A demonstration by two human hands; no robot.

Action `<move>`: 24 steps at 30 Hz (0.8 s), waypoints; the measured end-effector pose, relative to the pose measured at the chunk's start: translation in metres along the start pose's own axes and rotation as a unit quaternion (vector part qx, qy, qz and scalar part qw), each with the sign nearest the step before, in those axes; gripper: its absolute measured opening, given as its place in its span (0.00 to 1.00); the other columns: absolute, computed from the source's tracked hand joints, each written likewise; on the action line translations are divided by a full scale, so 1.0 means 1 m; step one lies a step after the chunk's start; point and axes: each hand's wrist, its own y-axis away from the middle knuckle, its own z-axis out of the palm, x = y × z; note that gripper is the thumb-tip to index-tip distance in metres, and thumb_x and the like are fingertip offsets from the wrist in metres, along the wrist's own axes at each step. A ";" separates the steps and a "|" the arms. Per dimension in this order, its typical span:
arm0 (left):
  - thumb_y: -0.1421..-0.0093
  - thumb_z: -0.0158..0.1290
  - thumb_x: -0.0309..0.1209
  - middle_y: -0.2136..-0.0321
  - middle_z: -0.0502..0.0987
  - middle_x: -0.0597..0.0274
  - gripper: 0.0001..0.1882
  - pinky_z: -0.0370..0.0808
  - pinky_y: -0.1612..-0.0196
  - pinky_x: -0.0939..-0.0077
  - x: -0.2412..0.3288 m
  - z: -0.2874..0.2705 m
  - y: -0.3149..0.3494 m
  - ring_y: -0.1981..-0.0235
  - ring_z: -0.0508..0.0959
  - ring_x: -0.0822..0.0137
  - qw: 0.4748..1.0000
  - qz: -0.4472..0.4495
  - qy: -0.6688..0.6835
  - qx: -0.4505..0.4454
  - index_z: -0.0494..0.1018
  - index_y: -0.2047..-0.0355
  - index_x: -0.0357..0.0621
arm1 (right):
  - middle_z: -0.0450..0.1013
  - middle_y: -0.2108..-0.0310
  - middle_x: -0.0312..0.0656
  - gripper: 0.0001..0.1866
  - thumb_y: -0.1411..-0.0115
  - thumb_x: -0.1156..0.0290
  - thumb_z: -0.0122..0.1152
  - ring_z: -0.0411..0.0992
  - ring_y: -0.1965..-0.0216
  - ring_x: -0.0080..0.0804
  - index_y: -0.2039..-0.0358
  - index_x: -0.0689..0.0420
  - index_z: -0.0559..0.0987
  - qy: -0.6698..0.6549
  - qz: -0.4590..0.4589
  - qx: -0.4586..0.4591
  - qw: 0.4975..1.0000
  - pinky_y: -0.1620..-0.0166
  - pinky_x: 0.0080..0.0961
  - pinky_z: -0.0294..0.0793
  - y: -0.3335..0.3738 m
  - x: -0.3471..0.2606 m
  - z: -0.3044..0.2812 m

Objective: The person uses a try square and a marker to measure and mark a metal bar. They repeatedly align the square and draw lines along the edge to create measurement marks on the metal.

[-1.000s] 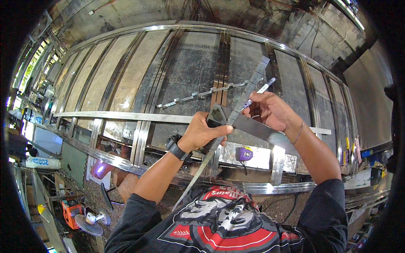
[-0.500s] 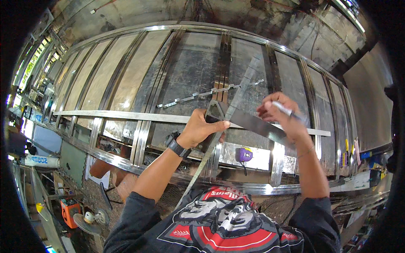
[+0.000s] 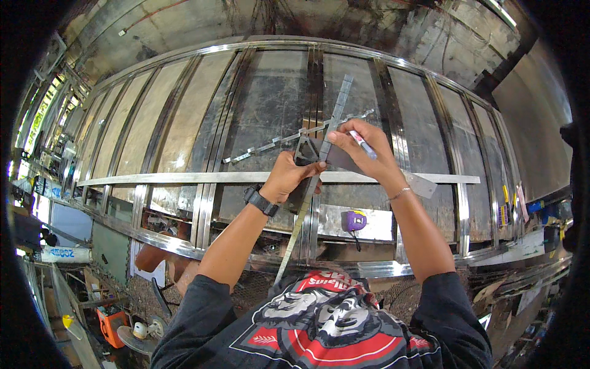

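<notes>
My left hand (image 3: 289,176) is closed around a long narrow metal bar (image 3: 338,109) and the frame-like head of a metal square (image 3: 309,149), the thumb pressed on the bar. The bar runs slantwise from beyond my hands down toward my shirt, with marks across its far part. The square's wide grey blade (image 3: 421,184) reaches right, passing under my right hand. My right hand (image 3: 365,150) is closed on a white marker pen (image 3: 362,144). Its fingertips are at the bar, just beyond my left thumb. The pen's tip is hidden by the fingers.
A large metal frame (image 3: 203,221) with crossbars lies before me. A long flat bar (image 3: 153,178) spans it crosswise. Behind my hands lies a notched metal strip (image 3: 264,146). Nearer sits a purple tape measure (image 3: 355,221). An orange machine (image 3: 112,328) stands at lower left.
My right hand has moved left and inward with the marker pen, from over the square's blade to the bar. The bar and square have shifted slightly left in view, still in my left hand.
</notes>
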 end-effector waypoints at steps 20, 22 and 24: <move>0.34 0.67 0.32 0.61 0.85 0.54 0.16 0.87 0.62 0.65 -0.052 -0.029 0.017 0.65 0.87 0.65 0.997 -0.063 0.028 -0.028 0.78 0.51 0.35 | 0.74 0.70 0.35 0.15 0.31 0.59 0.69 0.80 0.73 0.25 0.61 0.56 0.75 -0.289 0.236 -0.004 0.928 0.70 0.24 0.82 -0.003 0.036 0.034; 0.34 0.67 0.32 0.62 0.85 0.54 0.16 0.87 0.63 0.66 -0.053 -0.028 0.021 0.65 0.87 0.64 0.993 -0.101 0.061 -0.024 0.78 0.52 0.36 | 0.73 0.70 0.34 0.15 0.31 0.59 0.68 0.80 0.73 0.25 0.61 0.56 0.74 -0.301 0.233 0.004 0.925 0.70 0.25 0.84 -0.001 0.041 0.039; 0.34 0.67 0.33 0.63 0.85 0.54 0.16 0.87 0.64 0.66 -0.053 -0.030 0.023 0.66 0.87 0.64 0.988 -0.126 0.082 -0.023 0.78 0.52 0.36 | 0.73 0.70 0.34 0.15 0.30 0.59 0.68 0.80 0.73 0.25 0.61 0.56 0.74 -0.311 0.226 0.011 0.923 0.69 0.26 0.85 0.000 0.047 0.046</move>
